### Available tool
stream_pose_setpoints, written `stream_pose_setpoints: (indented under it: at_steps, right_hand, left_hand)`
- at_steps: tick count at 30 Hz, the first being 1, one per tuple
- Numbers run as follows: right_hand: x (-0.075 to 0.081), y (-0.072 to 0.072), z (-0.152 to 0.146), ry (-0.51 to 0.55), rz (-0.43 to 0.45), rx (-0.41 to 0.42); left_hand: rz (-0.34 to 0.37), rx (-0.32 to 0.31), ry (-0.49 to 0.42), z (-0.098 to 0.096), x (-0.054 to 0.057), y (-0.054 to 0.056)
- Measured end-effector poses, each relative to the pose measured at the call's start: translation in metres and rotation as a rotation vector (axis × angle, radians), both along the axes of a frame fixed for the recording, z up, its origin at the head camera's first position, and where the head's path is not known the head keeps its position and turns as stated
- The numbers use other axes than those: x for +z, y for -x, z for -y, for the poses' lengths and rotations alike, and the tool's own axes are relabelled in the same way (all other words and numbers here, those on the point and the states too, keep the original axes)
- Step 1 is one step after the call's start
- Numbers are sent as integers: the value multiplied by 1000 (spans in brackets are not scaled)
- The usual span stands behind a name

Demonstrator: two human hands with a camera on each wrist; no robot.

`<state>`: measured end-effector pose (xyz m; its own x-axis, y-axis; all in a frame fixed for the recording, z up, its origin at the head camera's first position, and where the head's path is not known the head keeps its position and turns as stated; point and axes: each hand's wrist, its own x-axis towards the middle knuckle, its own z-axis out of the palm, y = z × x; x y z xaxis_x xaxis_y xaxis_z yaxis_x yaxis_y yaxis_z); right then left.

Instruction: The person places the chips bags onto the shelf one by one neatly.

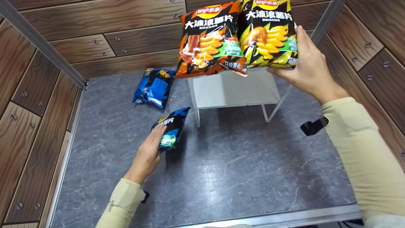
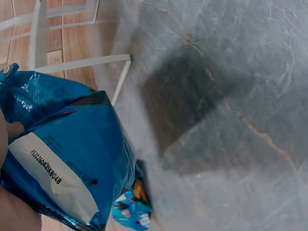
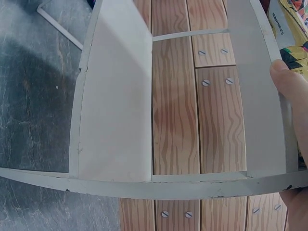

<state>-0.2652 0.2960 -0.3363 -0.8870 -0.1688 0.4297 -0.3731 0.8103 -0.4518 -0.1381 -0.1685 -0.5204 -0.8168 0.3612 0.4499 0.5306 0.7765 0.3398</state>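
Note:
My left hand [image 1: 147,156] grips a blue bag of potato chips [image 1: 174,126] low over the floor, left of a white rack [image 1: 234,90]. Fingers lie over its printed front; in the left wrist view the thumb presses into the blue back with a white label. On the rack's top shelf stand an orange chip bag [image 1: 210,44] and, right beside it, a yellow-black chip bag [image 1: 269,34]. My right hand [image 1: 311,66] rests against the yellow bag's right side with fairly straight fingers. Its thumb reaches along the shelf edge below the bag.
A second blue chip bag [image 1: 155,87] lies on the grey marbled floor [image 1: 237,164] left of the rack. The rack's lower shelf [image 3: 115,96] is white. Wood-plank panels [image 1: 142,19] enclose the area at the back and both sides, and a metal strip [image 1: 316,215] edges the front.

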Motion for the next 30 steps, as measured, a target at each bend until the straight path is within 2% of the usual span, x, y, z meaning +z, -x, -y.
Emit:
stream_pose_setpoints:
  at_steps: [10,15,18,23,30]
  right_hand:
    - [0,0,0,6,11,-18]
    - [0,2,1,-2,-12,-2]
    - [-1,2,1,-6,-11,-2]
    - [-1,2,-1,-8,2,-9]
    - [0,1,0,-8,0,-8]
  left_hand:
    - [8,-38,85,2,28,-11]
    - [-37,-40,97,8,40,-18]
    - [-67,-66,93,8,44,-22]
    - [-111,-139,98,-4,51,-24]
    - [-124,-225,103,-33,68,-18]
